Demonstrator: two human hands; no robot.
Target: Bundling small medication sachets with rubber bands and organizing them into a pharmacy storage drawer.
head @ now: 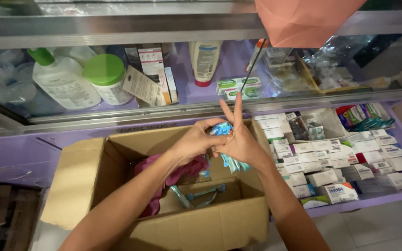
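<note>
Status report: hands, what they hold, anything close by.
Left hand and right hand together grip blue packets, rubber band on right fingers. Open cardboard box directly below. Nothing blocking.

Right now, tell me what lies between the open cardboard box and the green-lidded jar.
In the head view, a purple counter ledge lies between the cardboard box and green-lidded jar, with glass fronting the jar's shelf.

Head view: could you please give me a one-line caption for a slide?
Both hands, left hand and right hand, hold blue packets over an open cardboard box.
</note>
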